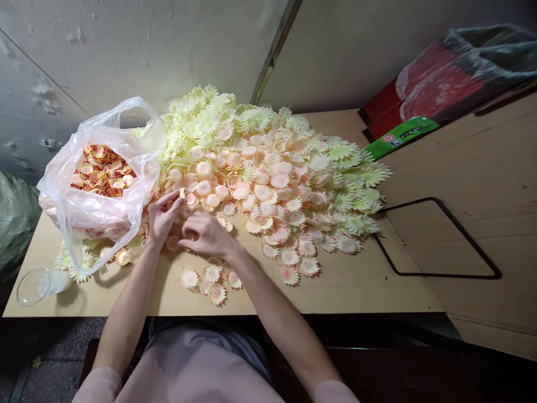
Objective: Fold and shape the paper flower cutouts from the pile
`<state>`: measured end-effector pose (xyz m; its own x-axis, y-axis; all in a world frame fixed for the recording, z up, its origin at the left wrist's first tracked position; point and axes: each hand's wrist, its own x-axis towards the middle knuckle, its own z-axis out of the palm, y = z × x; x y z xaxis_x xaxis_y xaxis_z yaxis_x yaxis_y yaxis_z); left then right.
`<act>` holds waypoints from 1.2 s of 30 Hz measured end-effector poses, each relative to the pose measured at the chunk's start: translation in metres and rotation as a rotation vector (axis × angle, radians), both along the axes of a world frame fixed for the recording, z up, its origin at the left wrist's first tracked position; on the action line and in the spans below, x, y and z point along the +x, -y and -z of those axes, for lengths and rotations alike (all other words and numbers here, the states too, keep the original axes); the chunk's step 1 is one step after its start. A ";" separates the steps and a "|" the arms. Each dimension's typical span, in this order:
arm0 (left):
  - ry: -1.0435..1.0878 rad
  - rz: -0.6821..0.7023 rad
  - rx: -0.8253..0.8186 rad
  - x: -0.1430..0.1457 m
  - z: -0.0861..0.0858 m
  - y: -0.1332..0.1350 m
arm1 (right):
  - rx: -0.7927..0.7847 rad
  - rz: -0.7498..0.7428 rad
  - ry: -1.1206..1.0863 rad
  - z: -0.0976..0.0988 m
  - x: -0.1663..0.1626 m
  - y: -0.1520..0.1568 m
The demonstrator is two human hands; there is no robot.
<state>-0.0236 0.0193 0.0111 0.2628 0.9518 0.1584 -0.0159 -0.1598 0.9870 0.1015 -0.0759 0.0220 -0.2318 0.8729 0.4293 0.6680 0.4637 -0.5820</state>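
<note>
A big heap of flat artificial flower heads [268,162], pale yellow-green at the back and pink-centred in front, covers the wooden table [361,285]. My left hand [161,215] is at the heap's near left edge and pinches a small flower piece [183,193] between thumb and fingertips. My right hand [205,232] lies just to its right, fingers curled down over the loose flowers; what they hold, if anything, is hidden. A clear plastic bag [100,184] of red-and-yellow flower pieces stands open just left of my left hand.
A clear plastic cup [37,285] lies on its side at the table's near left corner. A black wire frame [440,240] sits on the boards to the right. A red and green package under plastic [423,95] lies at the far right. Loose flowers [210,280] dot the front.
</note>
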 end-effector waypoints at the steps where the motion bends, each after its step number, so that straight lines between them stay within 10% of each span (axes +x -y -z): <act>1: 0.017 0.009 -0.005 0.000 0.001 0.000 | -0.002 0.061 -0.126 -0.001 0.007 0.000; 9: -0.004 0.199 0.113 0.003 -0.004 0.006 | -0.111 0.239 -0.740 0.007 0.028 -0.004; 36: -0.098 0.343 0.160 0.006 -0.012 0.016 | -0.238 0.166 -0.865 0.009 0.035 -0.001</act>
<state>-0.0173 0.0037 0.0236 0.5830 0.7712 0.2557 -0.0022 -0.3133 0.9497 0.1362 -0.0744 0.0132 0.2238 0.9541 0.1990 0.0019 0.2037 -0.9790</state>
